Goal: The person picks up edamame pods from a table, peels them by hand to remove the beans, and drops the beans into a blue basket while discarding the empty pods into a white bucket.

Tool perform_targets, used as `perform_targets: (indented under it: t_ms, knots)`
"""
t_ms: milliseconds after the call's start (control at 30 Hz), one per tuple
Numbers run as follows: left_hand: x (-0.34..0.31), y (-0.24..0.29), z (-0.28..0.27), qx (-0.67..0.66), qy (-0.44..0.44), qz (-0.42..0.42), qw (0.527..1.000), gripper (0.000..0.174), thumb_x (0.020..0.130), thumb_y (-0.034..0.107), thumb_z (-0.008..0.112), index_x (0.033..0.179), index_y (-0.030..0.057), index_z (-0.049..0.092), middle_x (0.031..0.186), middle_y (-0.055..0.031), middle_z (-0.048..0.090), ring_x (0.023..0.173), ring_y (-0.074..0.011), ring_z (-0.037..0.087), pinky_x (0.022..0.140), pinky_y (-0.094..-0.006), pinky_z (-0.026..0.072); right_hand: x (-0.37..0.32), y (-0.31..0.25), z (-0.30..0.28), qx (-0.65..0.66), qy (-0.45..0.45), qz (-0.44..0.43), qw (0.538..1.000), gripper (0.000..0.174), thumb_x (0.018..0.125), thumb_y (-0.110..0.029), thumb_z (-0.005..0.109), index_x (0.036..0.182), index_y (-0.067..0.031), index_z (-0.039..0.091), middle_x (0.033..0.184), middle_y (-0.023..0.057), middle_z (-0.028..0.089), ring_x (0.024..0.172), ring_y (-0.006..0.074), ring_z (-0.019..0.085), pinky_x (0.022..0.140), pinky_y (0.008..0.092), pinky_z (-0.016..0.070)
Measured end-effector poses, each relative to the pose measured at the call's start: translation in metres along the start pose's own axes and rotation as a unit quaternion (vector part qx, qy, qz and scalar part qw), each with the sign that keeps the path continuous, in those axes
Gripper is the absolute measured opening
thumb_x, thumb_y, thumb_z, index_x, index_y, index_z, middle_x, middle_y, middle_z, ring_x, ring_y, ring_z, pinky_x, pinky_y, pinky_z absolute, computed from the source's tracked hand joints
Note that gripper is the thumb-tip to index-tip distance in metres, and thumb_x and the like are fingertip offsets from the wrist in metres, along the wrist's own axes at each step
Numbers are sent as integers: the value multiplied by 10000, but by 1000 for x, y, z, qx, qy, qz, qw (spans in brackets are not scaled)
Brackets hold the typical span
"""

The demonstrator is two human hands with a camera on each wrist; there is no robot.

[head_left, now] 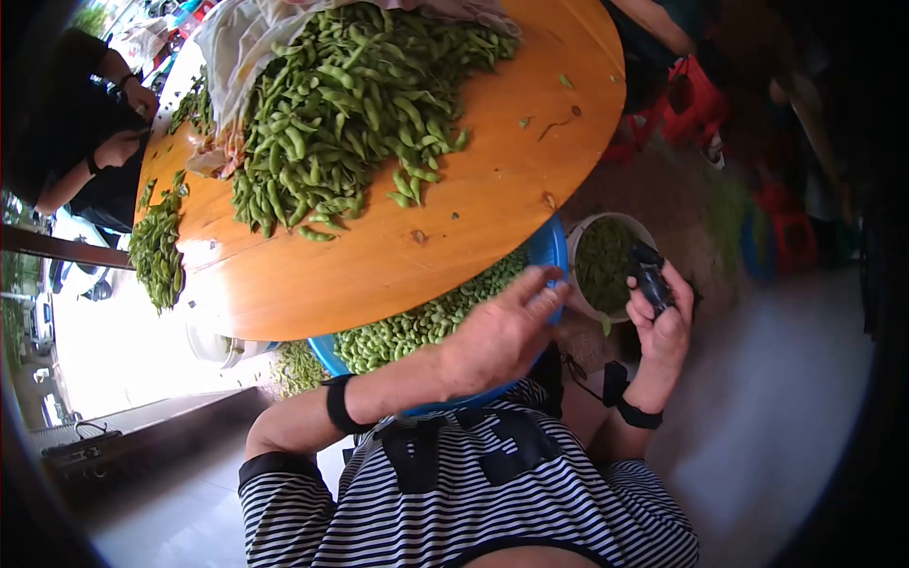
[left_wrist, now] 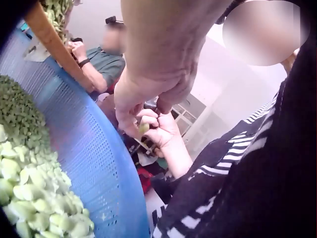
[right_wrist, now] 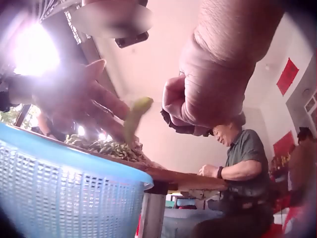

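My left hand (head_left: 502, 331) reaches over the blue basket (head_left: 559, 246), fingers extended and blurred. Beyond its fingertips, a green pod (right_wrist: 136, 119) shows between the two hands in the right wrist view; whether anything touches it I cannot tell. In the head view a green piece (head_left: 606, 325) shows by the white bucket's near rim. My right hand (head_left: 663, 317) curls round a small black tool (head_left: 651, 282) beside the white bucket (head_left: 648, 227). The left wrist view has my left hand (left_wrist: 153, 84) partly covering my right hand (left_wrist: 166, 139). Shelled beans (head_left: 393, 338) lie in the basket.
A big pile of pods (head_left: 341, 114) lies on the round wooden table (head_left: 511, 180), with a cloth (head_left: 232, 71) behind it. A smaller pile (head_left: 159, 248) sits at the table's left edge. People are seated around, one in a dark shirt (right_wrist: 247, 163) across the table.
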State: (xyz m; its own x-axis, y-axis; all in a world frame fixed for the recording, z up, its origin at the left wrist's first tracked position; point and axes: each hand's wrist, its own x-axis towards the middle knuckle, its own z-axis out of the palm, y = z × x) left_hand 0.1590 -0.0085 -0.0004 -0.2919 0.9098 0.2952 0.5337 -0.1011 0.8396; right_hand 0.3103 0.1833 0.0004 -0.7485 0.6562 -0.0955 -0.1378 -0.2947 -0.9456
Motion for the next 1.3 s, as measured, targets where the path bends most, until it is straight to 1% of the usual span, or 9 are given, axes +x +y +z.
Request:
perform_targets:
  t_ms: [100, 200, 467, 667, 733, 833, 967, 1033, 1300]
  knots:
    - [4, -22, -63, 159, 61, -58, 984, 313, 794, -33, 602, 1104, -1, 624, 1111, -158, 602, 1028, -340, 606, 856, -434, 532, 3, -1, -8, -11, -7, -19, 1000, 439, 861, 14, 393, 1272, 74, 537, 897, 125, 601, 540, 24, 385, 450, 172, 286]
    - [6, -45, -111, 399, 111, -53, 909, 312, 742, -78, 556, 1015, 23, 671, 1055, -107, 609, 969, -305, 596, 784, -397, 528, 9, 3, 0, -17, -4, -15, 1000, 435, 859, 31, 384, 1258, 69, 552, 889, 126, 599, 534, 24, 385, 444, 172, 282]
    - [11, -67, -139, 432, 26, 15, 901, 291, 710, -32, 586, 985, 44, 641, 894, -86, 549, 917, -275, 570, 752, -373, 522, 16, 6, 60, -18, -104, 10, 994, 402, 861, 41, 387, 1221, 107, 554, 692, 26, 509, 505, 22, 354, 442, 168, 262]
    - [3, -51, -137, 255, 134, -64, 956, 159, 774, -4, 682, 908, 57, 623, 889, -79, 631, 786, -263, 634, 675, -323, 524, 16, 23, 90, -175, -183, 13, 967, 418, 834, 89, 375, 1182, 57, 604, 686, 19, 553, 531, 37, 456, 466, 184, 353]
    - [-6, -43, -125, 172, 128, -101, 971, 134, 797, -31, 686, 888, 35, 613, 863, -53, 651, 704, -170, 637, 633, -278, 511, 12, 20, 113, -193, -182, 4, 964, 462, 799, 90, 433, 1201, -20, 631, 772, 18, 595, 591, 57, 521, 502, 202, 425]
    - [-23, -32, -97, -188, 156, -173, 954, 101, 837, -21, 687, 881, 7, 600, 750, 22, 598, 715, -30, 535, 652, -218, 473, 11, 24, 128, -265, -197, 11, 944, 459, 759, 69, 523, 1200, -4, 630, 788, 35, 569, 621, 78, 528, 551, 222, 427]
    - [-35, -23, -80, -281, 170, -206, 922, 85, 850, -26, 695, 877, 0, 618, 788, 6, 646, 760, -44, 583, 674, -207, 490, 8, 30, 136, -231, -220, 24, 947, 265, 750, 74, 510, 986, 43, 626, 729, 24, 512, 583, 77, 482, 529, 228, 406]
    - [-39, -22, -74, -273, 191, -209, 919, 86, 848, -25, 698, 881, -3, 622, 794, -1, 652, 758, -46, 584, 674, -212, 493, 8, 32, 135, -94, -238, 81, 963, 212, 759, 69, 443, 904, 48, 596, 683, 9, 506, 551, 57, 450, 492, 214, 385]
    - [-38, -28, -58, -237, 235, -164, 928, 92, 843, -41, 699, 854, -13, 612, 757, -12, 635, 713, -53, 576, 640, -214, 488, 10, 33, 132, -73, -237, 72, 966, 283, 775, 60, 356, 914, 50, 602, 598, -9, 489, 524, 38, 432, 463, 210, 373]
